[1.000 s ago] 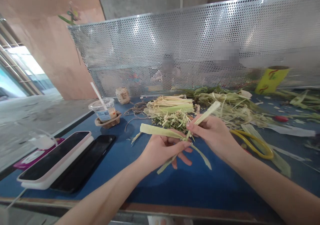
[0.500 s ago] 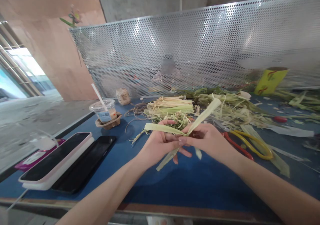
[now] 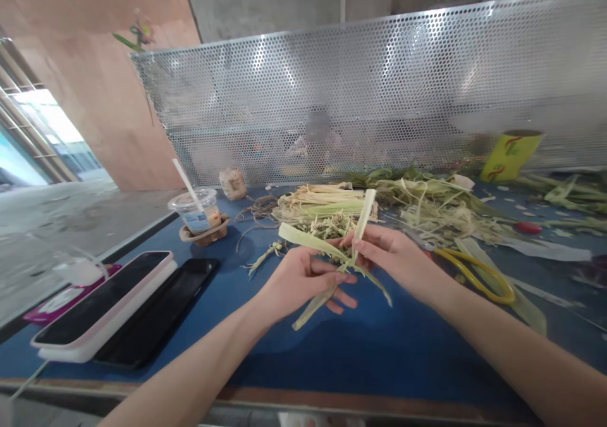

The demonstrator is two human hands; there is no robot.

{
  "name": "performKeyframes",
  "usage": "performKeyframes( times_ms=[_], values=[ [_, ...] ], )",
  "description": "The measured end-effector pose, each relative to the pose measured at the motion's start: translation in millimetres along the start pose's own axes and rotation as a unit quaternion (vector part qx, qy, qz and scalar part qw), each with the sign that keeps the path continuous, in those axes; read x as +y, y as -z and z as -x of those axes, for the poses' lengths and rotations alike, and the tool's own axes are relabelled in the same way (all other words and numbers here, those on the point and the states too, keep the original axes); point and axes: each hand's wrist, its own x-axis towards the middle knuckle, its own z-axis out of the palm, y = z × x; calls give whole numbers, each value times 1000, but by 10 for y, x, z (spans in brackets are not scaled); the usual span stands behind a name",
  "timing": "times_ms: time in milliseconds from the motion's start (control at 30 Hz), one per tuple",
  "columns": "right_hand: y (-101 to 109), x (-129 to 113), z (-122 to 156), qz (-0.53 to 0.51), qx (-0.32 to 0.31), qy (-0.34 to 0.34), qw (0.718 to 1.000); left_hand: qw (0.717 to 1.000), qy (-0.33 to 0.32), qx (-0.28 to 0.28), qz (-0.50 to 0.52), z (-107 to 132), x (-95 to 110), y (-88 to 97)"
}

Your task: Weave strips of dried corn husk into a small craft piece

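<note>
Both my hands work two crossed pale green leaf strips [image 3: 303, 236] above the blue table [image 3: 360, 351]. My left hand [image 3: 303, 278] pinches the strips where they cross, thumb on top, fingers curled below. My right hand [image 3: 393, 256] grips one strip between thumb and fingers, and its upper end [image 3: 364, 215] stands nearly upright. Loose ends hang down below both hands. Just behind them lie a small heap of cut green bits [image 3: 327, 226] and a tidy bundle of pale strips [image 3: 322, 202].
Two phones [image 3: 109, 300] lie at the left by a pink item. A plastic cup with a straw [image 3: 196, 209] stands behind them. Yellow-handled scissors [image 3: 478, 275] lie at right amid loose leaves [image 3: 436, 202]. A yellow cup [image 3: 507, 155] and perforated metal screen [image 3: 379, 92] are behind.
My right hand has swung its strip from a slant toward the right to nearly upright, and the hands have parted slightly after closing together at the crossing.
</note>
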Motion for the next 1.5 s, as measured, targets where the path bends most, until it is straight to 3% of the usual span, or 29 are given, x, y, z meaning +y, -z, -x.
performKeyframes(
  times_ms=[200, 333, 567, 633, 800, 1000, 1200, 1400, 1500],
  values=[
    [-85, 35, 28, -26, 24, 18, 999, 999, -18, 35, -10, -47, -36, -54],
    [-121, 33, 51, -28, 76, 25, 996, 997, -16, 63, -40, -60, -37, -73],
    [-77, 39, 31, -19, 116, 25, 993, 999, -19, -10, -45, -23, -2, -46],
    [-69, 47, 18, -27, 103, 21, 994, 998, -21, -12, -56, -21, -13, -42],
    [-110, -26, 23, -45, -3, 27, 999, 993, -3, -6, -117, -11, -35, -58],
    [-173, -114, 29, -22, 45, 59, 997, 992, -25, 16, -119, -18, -32, -69],
    [-212, -118, 9, -61, 70, 57, 994, 988, -32, 57, -141, -49, -99, -114],
    [-165, -68, 21, -7, -2, 20, 1000, 993, -57, 30, -102, -36, -43, -55],
    [-80, -47, 40, 10, -52, 4, 999, 993, -66, 78, -55, -20, 12, 20]
  ],
)
